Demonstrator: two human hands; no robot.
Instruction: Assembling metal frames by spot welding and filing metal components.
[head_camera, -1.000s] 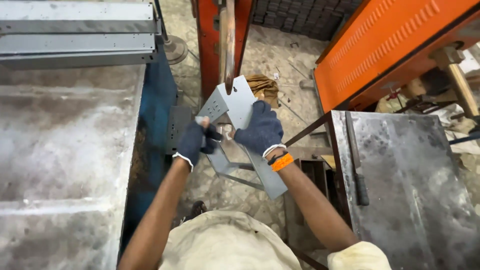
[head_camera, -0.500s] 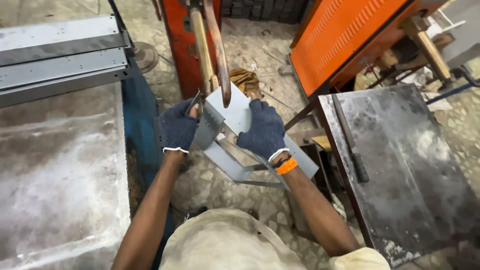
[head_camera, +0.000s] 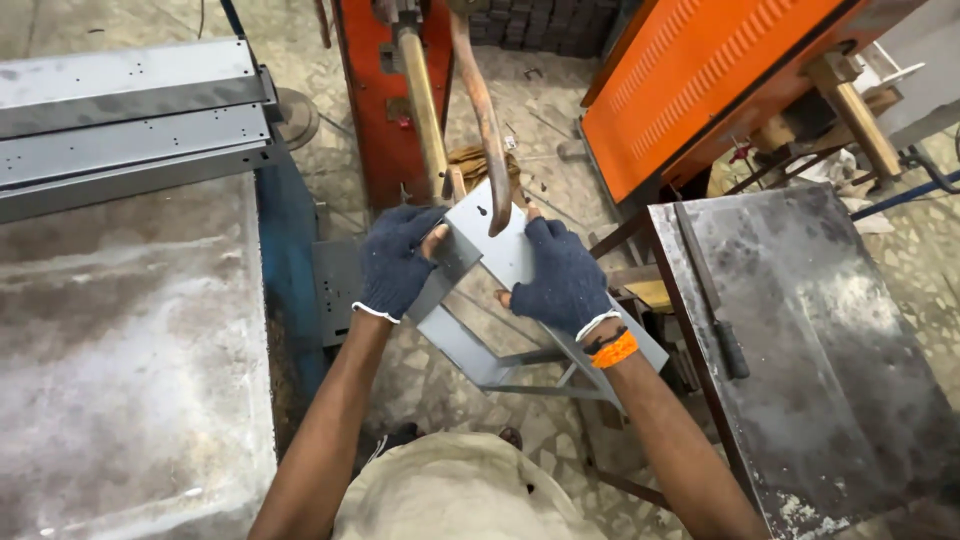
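Both my hands wear dark blue knit gloves and hold a grey bent sheet-metal frame (head_camera: 500, 255). My left hand (head_camera: 395, 262) grips its left flange. My right hand (head_camera: 560, 280), with an orange band at the wrist, grips its right side. The frame's flat upper face sits between the two copper arms (head_camera: 480, 110) of a red spot-welding machine (head_camera: 375, 90), with the curved upper arm's tip touching the plate. The frame's lower legs hang down toward my lap.
A worn metal table (head_camera: 120, 360) lies at left, with long grey steel channels (head_camera: 130, 110) stacked at its far end. A steel plate table (head_camera: 820, 360) at right carries a dark-handled tool (head_camera: 715, 310). An orange perforated panel (head_camera: 700, 80) leans at the upper right.
The frame has been pushed further in between the welder's arms and tilted flatter. Both hands kept their grip and shifted slightly forward with it.
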